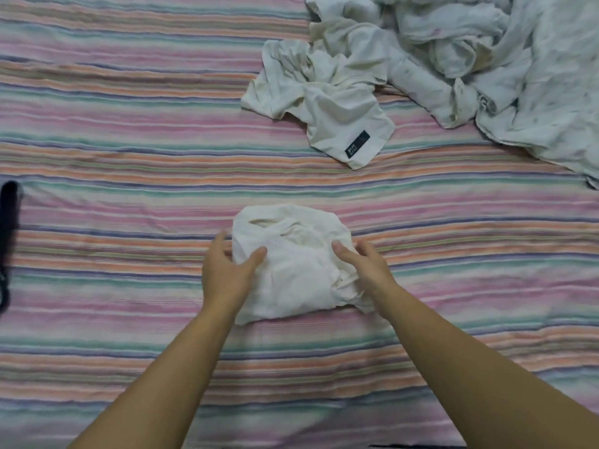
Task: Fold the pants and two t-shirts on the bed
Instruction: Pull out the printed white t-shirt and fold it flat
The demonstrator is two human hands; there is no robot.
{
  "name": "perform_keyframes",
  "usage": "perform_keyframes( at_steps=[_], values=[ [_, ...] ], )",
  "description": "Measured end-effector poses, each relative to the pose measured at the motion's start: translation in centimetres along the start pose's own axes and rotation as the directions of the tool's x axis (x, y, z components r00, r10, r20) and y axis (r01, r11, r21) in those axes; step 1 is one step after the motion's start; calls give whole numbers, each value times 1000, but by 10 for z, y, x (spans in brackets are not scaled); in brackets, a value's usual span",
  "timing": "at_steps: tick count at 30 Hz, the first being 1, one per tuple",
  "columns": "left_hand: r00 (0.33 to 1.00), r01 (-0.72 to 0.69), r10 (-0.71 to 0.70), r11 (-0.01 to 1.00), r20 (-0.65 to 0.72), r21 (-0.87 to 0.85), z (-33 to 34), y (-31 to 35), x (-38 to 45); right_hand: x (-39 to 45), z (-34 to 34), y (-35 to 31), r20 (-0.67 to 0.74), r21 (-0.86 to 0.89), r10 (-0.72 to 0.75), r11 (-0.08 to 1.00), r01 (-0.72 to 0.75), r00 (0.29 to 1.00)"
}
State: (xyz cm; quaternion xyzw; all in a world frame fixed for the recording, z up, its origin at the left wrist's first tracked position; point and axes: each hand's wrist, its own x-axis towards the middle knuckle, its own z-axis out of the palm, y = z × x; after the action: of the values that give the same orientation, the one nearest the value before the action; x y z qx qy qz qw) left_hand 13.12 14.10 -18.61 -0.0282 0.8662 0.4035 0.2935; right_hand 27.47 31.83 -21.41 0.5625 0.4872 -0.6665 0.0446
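Observation:
A white garment (293,264), folded into a compact bundle, lies in the middle of the striped bed (129,140). My left hand (227,270) grips its left edge, thumb on top and fingers along the side. My right hand (364,264) holds its right edge with the thumb pressed onto the cloth. A crumpled cream garment with a black label (324,102) lies unfolded further back. Behind it sits a heap of more white clothing (447,50); I cannot tell the pieces apart.
A large white blanket or sheet (557,92) is bunched at the back right corner. A black strap-like object (8,234) lies at the left edge of the bed. Striped sheet stretches open to the left and in front of the bundle.

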Motion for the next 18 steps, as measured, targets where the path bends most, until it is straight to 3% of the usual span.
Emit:
perform_keyframes(
  at_steps=[3,8,13,18],
  values=[
    [978,209,-205,971,50,-114,-7,-26,24,13,3,3,3,43,17,999,-18,1000],
    [926,328,-283,931,250,-159,-9,-33,35,11,17,0,126,19,34,999,-36,992],
    [923,302,-248,941,293,-155,-14,-23,25,-3,27,-9,109,-93,-10,995,20,994],
    [961,179,-126,962,246,-206,-59,-8,10,-31,46,-40,172,-137,-27,989,51,985]
  ],
)
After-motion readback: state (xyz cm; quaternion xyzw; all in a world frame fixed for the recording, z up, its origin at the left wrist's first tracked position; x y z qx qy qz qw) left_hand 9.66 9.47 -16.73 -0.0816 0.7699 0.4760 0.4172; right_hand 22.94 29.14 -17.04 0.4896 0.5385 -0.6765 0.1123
